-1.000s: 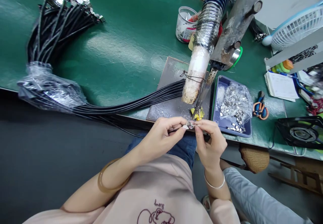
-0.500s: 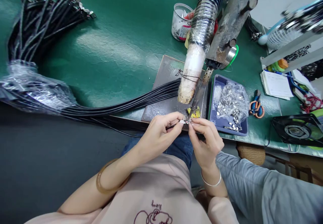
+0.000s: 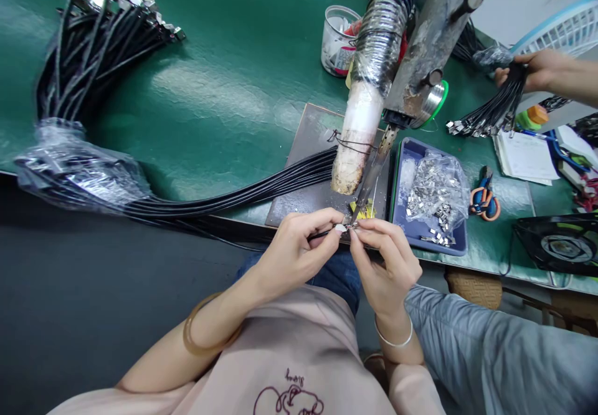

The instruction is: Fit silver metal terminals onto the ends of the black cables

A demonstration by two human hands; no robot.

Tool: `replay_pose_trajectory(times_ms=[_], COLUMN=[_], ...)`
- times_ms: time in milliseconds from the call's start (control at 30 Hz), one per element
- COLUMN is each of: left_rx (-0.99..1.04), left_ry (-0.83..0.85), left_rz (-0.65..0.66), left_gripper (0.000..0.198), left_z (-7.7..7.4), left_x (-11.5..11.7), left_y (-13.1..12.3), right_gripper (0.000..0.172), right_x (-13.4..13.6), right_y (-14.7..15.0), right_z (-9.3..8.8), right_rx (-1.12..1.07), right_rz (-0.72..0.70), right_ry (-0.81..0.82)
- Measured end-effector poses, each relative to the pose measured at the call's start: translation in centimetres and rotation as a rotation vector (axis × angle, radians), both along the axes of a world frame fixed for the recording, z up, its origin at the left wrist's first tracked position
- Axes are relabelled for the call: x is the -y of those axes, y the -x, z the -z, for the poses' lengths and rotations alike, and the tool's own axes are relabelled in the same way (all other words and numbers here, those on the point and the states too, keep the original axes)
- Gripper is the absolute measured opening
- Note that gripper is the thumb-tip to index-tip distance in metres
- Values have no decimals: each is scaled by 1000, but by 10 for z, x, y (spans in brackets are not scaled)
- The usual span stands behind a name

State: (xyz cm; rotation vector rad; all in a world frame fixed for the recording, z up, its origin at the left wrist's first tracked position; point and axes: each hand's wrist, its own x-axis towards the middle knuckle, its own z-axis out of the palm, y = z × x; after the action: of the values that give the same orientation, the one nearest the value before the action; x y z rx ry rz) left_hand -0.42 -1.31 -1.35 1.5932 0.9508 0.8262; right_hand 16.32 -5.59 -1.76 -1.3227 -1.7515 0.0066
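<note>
My left hand (image 3: 299, 247) pinches a black cable (image 3: 318, 235) close to its end, between thumb and forefinger. Facing it, my right hand (image 3: 387, 262) is closed at the fingertips on a small metal connector (image 3: 354, 224), mostly hidden by the fingers. The two ends meet right below the tip of a soldering iron (image 3: 374, 169), which points down from its clamped grey holder (image 3: 427, 47). Whether the tip touches them I cannot tell. Just behind the fingertips lies a yellow sponge-like piece (image 3: 363, 209) on a brown board (image 3: 299, 200).
A fume hose (image 3: 357, 134) hangs beside the iron. Bundled black cables (image 3: 224, 200) run left. To the right are a blue tray (image 3: 460, 240) of connectors, cutters (image 3: 484, 197) and a fan (image 3: 567, 243). A co-worker's hand (image 3: 542, 71) holds more cables. A person's leg (image 3: 467, 328) is close by.
The view has shifted slightly, so the table appears moved right. A co-worker's hand holding a cable bundle has come into view at upper right. My hands keep their hold under the iron.
</note>
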Motion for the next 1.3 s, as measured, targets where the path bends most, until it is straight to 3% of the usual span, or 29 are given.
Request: replay_pose_trajectory(times_ms=[267,600,733,900,1167,1300], left_rx=[121,106,121,184,221,221], left_ry=[237,256,280,347,394,435], left_rz=[55,77,121,178,152,180], left_gripper=[26,24,30,30,23,20], left_z=[1,6,8,11,16,19], left_x=[-2,0,3,5,9,11], left_y=[1,1,2,2,4,7], right_gripper=[23,21,16,20,8,4], right_x=[6,16,23,21,20,25], right_y=[-2,-16,-20,-16,-17,-24], right_z=[3,4,0,-7,-4,-9], right_rx=[59,-150,-14,210,259,145], right_rz=[-44,-39,-70,-126,-156,-201], right_ry=[1,31,-14,111,223,310])
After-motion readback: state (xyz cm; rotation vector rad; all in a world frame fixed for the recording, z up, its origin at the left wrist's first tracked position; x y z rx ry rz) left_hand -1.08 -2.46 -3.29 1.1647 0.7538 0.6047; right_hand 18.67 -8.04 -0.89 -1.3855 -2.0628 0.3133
